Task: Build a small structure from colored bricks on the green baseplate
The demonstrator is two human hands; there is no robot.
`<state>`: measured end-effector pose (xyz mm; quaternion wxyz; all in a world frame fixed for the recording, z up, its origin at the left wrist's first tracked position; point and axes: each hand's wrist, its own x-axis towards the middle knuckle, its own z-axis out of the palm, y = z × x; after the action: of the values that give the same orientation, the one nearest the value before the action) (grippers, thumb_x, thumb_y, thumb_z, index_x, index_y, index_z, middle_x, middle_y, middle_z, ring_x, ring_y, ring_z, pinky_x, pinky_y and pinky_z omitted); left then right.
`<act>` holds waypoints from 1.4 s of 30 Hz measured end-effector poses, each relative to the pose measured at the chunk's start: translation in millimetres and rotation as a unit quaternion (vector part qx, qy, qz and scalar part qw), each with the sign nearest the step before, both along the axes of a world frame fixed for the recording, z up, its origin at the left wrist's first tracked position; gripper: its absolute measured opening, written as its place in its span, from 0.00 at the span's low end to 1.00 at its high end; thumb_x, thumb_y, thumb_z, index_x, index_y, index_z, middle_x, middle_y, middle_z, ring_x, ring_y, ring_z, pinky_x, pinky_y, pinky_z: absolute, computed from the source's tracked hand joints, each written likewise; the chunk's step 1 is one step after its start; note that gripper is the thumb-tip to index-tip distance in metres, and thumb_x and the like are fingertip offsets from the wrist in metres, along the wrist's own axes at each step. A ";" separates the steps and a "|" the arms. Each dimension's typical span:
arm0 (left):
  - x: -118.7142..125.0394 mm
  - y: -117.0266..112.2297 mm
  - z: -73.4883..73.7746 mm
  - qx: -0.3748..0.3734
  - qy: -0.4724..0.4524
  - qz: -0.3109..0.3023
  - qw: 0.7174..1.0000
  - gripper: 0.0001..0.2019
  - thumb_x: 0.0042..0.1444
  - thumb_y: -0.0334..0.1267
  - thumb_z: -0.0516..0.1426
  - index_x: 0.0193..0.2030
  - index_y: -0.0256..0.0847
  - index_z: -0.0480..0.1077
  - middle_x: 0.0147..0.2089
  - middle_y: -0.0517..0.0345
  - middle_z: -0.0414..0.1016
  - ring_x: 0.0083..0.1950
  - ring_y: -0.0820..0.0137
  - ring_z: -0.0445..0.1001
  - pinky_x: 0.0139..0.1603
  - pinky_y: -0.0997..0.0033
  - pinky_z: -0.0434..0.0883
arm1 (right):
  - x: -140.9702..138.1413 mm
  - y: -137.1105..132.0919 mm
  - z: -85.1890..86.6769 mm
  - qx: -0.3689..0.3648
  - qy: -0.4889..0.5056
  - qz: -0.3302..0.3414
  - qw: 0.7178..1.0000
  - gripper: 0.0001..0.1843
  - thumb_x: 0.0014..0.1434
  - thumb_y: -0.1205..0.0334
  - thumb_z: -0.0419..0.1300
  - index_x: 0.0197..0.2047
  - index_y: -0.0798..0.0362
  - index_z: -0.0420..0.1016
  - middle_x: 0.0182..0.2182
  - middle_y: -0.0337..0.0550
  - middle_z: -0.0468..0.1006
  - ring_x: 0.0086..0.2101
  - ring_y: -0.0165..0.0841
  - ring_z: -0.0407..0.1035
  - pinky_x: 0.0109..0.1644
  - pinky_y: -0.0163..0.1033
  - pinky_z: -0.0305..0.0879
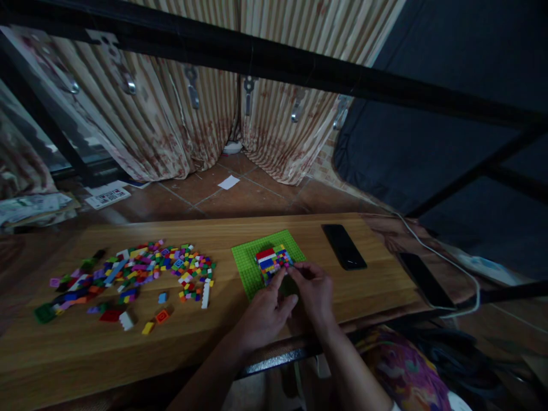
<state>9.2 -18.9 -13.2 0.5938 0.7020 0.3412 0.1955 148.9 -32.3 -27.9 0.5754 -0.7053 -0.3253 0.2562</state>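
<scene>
A green studded baseplate (244,257) lies on the wooden table, bearing a low block of multicoloured building bricks (269,261) in red, white, blue, yellow and other colours. My left hand (268,314) rests at the block's near side, index finger stretched to touch it and thumb held apart. At the block's near right corner is my right hand (314,285), its thumb and fingertips pinched together. Whatever sits between those fingertips is too small to make out. Both hands hide part of the block and the plate's near edge.
Many loose bricks (141,265) are spread over the table's left side, with a white brick (206,294) nearest the plate. One black phone (343,246) lies right of the plate; another dark phone (426,279) sits farther right beside a white cable (454,261). A black bar (274,48) crosses above.
</scene>
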 end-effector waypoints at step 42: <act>-111.8 63.4 51.7 0.036 -0.178 0.427 0.886 0.25 0.48 0.44 0.60 0.51 0.33 0.69 0.25 0.61 0.72 0.24 0.76 0.66 0.27 0.76 0.63 | -55.6 -53.2 12.4 -0.016 -0.047 0.141 0.989 0.14 0.53 0.51 0.60 0.35 0.54 0.77 0.31 0.44 0.79 0.33 0.35 0.72 0.38 0.39 0.68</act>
<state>-102.6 44.6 38.5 0.4779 0.4626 0.4890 0.5644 93.3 -85.5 -15.4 0.5060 -0.6732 -0.4438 0.3062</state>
